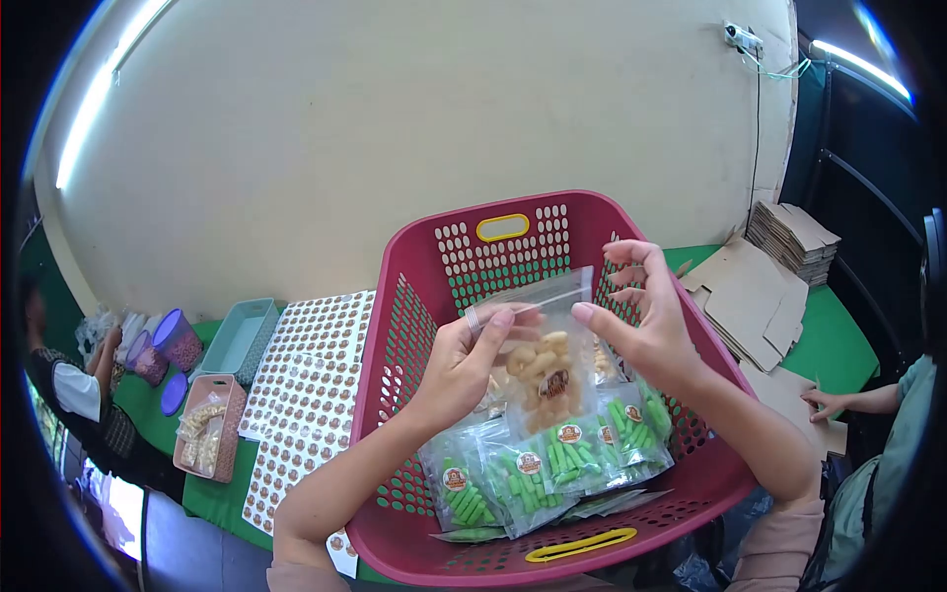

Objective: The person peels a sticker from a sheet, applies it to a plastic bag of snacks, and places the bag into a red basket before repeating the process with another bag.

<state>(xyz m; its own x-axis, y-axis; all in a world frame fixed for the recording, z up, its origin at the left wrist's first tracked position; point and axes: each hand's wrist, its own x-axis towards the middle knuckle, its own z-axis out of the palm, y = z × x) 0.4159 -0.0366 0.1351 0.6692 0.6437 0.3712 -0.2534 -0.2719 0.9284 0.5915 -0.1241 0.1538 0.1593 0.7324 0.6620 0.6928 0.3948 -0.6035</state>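
Note:
A clear zip-top bag [543, 360] of pale yellow curved snacks, with a round brown label, is held above a red plastic basket [395, 553]. My left hand [469, 360] pinches its upper left side, thumb in front and fingers behind the plastic. At the upper right, my right hand [651, 321] has its fingers spread apart and its thumb at the bag's edge near the zip strip. Beneath the bag, several labelled packets of green stick snacks [533, 483] lie in the basket. Other pale snack packets behind are partly hidden.
Label sheets [306, 395] lie left of the basket on a green table [212, 498]. Beyond are a pink basket [230, 434], a teal tray [242, 335] and purple-lidded tubs [178, 340]. Flattened cardboard [750, 296] is at right. One person stands left; another person's hand [824, 403] is right.

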